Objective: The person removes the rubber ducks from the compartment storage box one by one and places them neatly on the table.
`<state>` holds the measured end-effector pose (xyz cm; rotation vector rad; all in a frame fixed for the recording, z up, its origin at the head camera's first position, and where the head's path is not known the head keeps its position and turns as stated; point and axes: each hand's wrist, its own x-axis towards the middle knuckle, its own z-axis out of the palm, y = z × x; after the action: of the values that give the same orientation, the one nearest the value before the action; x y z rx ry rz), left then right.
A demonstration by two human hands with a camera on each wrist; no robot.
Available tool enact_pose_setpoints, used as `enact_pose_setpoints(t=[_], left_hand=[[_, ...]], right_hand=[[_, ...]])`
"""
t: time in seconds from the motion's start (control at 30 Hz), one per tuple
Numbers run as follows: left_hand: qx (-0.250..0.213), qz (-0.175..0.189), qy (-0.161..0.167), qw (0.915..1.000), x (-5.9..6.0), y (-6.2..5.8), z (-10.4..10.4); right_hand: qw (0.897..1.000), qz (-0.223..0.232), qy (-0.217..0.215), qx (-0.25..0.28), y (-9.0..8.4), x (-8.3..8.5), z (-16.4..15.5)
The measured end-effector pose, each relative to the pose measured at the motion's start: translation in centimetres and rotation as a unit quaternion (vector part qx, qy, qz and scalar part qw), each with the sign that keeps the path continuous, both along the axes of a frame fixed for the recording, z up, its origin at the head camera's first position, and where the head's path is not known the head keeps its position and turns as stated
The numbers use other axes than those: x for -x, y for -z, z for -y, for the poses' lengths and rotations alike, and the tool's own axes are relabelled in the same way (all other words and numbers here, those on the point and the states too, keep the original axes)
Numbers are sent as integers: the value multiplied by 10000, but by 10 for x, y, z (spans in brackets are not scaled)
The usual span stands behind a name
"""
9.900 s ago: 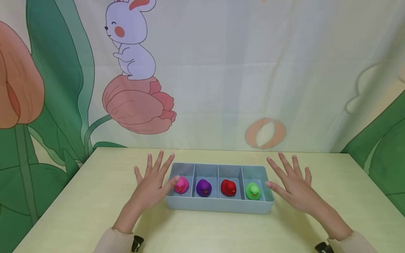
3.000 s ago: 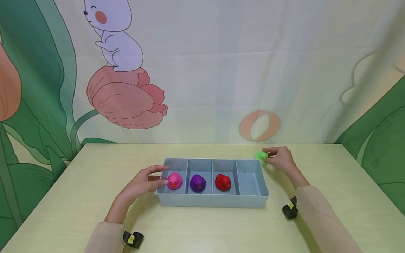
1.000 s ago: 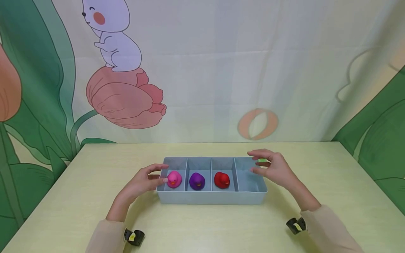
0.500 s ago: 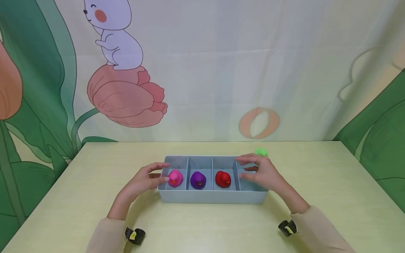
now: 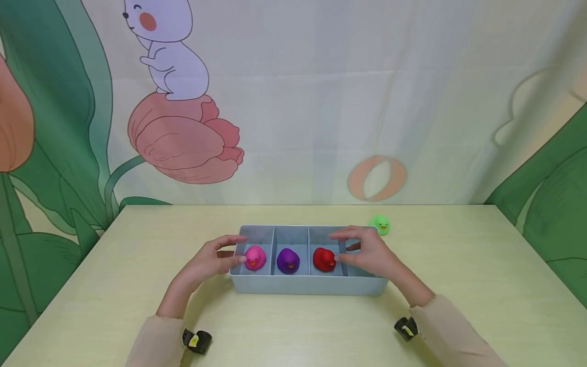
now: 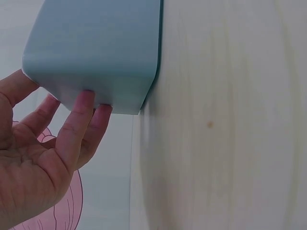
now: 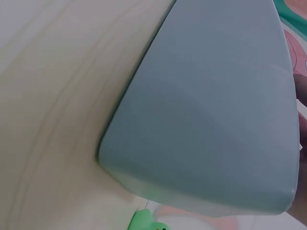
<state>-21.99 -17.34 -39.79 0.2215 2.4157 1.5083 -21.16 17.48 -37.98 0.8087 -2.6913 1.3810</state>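
A pale blue-grey box with divided compartments stands on the table. My left hand holds its left end, the thumb at the rim; in the left wrist view, fingertips press the outer end wall. From the right, my right hand reaches over the box, fingers spread apart. Its thumb tip is at the red toy duck in the third compartment; contact is unclear. The pink duck and purple duck sit in the first two compartments. Behind the box's right end is a green duck.
The pale wooden table ends at a printed curtain behind. Each wrist carries a small black camera, such as the left camera. In the right wrist view, the box's wall hides most of the hand.
The green duck was lifted from the rightmost compartment and put down behind the box. My right hand let it go and moved left to the red duck. My left hand came to the box's end.
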Motion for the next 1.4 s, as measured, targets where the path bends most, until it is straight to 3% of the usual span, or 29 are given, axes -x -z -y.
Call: enact_pose_setpoints(t=[0.23,0.5,0.93,1.23,1.4], left_hand=[[-14,-18,7,10000,0,0,0],[-17,-39,39,10000,0,0,0],[-11,-10,31,10000,-1,-1,0],[-28,-6,32,10000,-1,-1,0],[-23,-9,28,10000,-1,-1,0]], right_hand=[[9946,-449,-121,-923,1,4,9],[9795,-695,-328,-1864,-2,8,19],[9722,-495,-486,-2238,-1,14,25],[9651,-677,-663,-2440,1,17,28],[9670,-710,-684,-2351,0,16,28]])
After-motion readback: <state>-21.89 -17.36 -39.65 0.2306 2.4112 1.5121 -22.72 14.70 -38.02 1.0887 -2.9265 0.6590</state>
